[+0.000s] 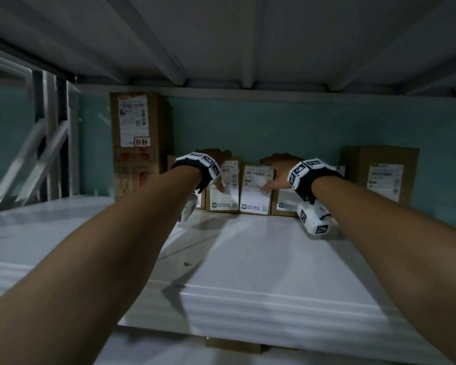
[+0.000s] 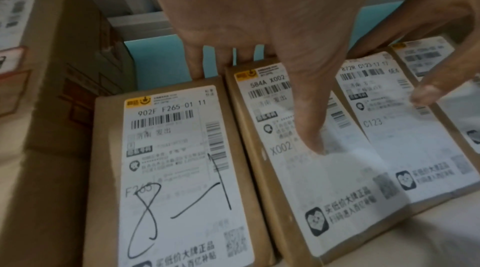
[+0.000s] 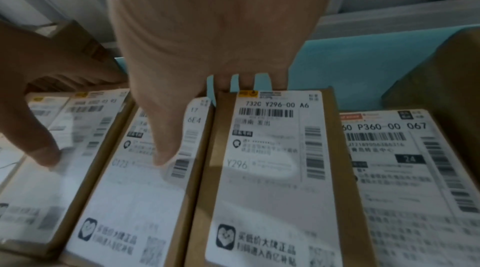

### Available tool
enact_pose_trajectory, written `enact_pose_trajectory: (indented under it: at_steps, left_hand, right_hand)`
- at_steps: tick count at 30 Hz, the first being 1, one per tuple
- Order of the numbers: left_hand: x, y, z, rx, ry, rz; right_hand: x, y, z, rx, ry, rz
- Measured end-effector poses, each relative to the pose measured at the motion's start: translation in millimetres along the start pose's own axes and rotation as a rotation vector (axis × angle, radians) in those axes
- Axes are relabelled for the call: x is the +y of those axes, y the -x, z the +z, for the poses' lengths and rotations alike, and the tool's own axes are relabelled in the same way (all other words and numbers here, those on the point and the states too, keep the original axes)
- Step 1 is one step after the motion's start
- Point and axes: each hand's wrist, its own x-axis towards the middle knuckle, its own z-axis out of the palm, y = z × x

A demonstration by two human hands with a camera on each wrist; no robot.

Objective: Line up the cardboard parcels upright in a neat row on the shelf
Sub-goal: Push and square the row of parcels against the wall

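Fingers point(image 2: 194, 62) of the left hand point(image 1: 216, 156) hook over the top edges of the parcels point(image 1: 254, 192), and its thumb point(image 2: 310, 138) presses on a front label. The right hand point(image 1: 281, 167) grips the same way just beside it, thumb on the next label and fingers over the parcel after that.

The job looks nearly done. Five small parcels stand upright, labels forward and side by side, at the back of the shelf point(image 1: 248, 259) by the teal wall point(image 1: 261, 122). They sit between a tall box point(image 1: 136, 143) and a wider box point(image 1: 379, 164). The two middle ones seem slightly out of square with their neighbours, so what remains is probably a last nudge to make them flush.

Fingertips are hidden behind the parcels. From the head view the wrists cover the end parcels of the small run. Whether the parcels touch the wall cannot be told. Dim light and blur smear most of the print. A brown shape point(image 1: 232, 347) under the shelf's front edge is cut off, and what it is cannot be made out.
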Motion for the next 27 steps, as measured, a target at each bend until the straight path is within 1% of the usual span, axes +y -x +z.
enact_pose_trajectory:
  at_steps: [3,6,12,17,23,25,27]
  left_hand:
    - [0.3,3.6,-1.5,-0.003,0.02,0.013]
    - [1.1,5.7,-3.5,-0.013,0.047,0.003]
    - [5.0,9.6,-5.8,0.004,0.002,0.024]
    - [7.9,11.8,-10.6,-0.027,-0.036,0.04]
    - [14.5,10.5,-15.3,0.023,-0.164,0.112]
    - [15.2,11.7,-12.9,0.031,-0.153,0.115]
    - [12.9,14.3,-9.6,0.036,-0.095,0.106]
  right_hand:
    - [-1.7,1.2,0.6,0.03,0.049,-0.02]
    - [-4.0,0.1,-1.5,0.03,0.053,-0.032]
    - [-6.9,1.7,-3.4,0.009,0.017,-0.027]
    - [-7.6,3.8,-5.2,-0.006,0.017,-0.014]
    - [-7.1,5.2,-10.3,-0.025,0.019,-0.023]
    - [-7.9,6.1,-9.5,-0.014,0.021,-0.027]
    - [-8.2,6.6,-8.1,-0.009,0.019,-0.035]
